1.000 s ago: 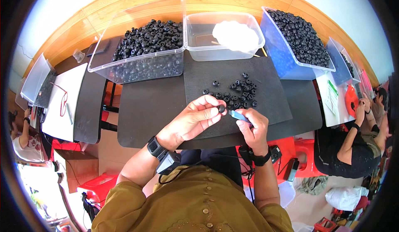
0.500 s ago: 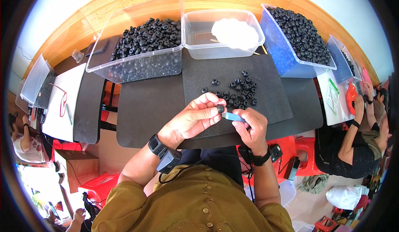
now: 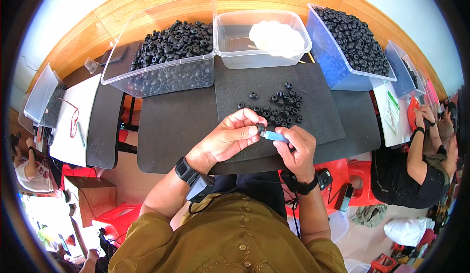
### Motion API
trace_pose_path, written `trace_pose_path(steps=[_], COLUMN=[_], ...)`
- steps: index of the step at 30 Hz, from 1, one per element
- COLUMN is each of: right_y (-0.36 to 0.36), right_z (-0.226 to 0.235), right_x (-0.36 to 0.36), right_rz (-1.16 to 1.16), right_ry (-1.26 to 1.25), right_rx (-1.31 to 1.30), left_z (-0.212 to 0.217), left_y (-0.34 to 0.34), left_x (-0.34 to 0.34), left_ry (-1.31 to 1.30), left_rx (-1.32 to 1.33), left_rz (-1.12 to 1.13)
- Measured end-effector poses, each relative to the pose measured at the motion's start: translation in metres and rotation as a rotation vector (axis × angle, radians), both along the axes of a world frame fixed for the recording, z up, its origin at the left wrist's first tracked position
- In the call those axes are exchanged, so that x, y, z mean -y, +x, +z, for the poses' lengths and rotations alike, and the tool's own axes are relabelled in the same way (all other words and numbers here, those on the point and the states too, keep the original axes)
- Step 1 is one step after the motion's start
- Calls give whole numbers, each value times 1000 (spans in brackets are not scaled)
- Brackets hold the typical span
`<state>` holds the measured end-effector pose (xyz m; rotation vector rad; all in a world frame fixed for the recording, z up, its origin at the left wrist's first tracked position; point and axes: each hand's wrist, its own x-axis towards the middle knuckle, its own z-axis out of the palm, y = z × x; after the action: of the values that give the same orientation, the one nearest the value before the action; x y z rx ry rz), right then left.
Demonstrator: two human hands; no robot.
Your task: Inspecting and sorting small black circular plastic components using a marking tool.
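Between the thumb and fingertips of my left hand (image 3: 226, 140) is a small round black piece (image 3: 260, 127), bead-like. My right hand (image 3: 299, 151) grips a short tool with a blue handle (image 3: 275, 136). Its pale, narrow tip meets the side of the black piece; the exact point of contact is too small to make out. Just beyond my hands, a loose cluster of black pieces with holes (image 3: 286, 107) lies on a dark mat (image 3: 320, 118) over the black table (image 3: 169, 141).
Along the back stand a clear bin (image 3: 159, 79) heaped with black pieces, a clear tub (image 3: 245, 60) holding something white, and a bluish bin (image 3: 338, 72) full of black pieces. At right, a co-worker in black (image 3: 401, 180) handles a red thing (image 3: 413, 110). Red stools (image 3: 360, 180) stand below the table.
The blue tool's tip has come up against the black piece, while my left hand stays nearly still. At right, the co-worker's arms have shifted.
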<state>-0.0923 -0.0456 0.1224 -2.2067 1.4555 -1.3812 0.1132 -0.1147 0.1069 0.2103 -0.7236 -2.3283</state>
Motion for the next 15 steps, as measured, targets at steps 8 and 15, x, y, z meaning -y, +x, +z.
trace_pose_path(steps=[8, 15], right_y=[0, 0], right_z=[0, -1], right_x=[0, 0], right_rz=[-14, -10], right_ry=[-13, -22], right_rx=[-21, -29], left_z=[-2, -3], left_y=[-1, 0], left_x=[0, 2], left_ry=[-41, -48], left_rx=[3, 3], left_rz=[22, 13])
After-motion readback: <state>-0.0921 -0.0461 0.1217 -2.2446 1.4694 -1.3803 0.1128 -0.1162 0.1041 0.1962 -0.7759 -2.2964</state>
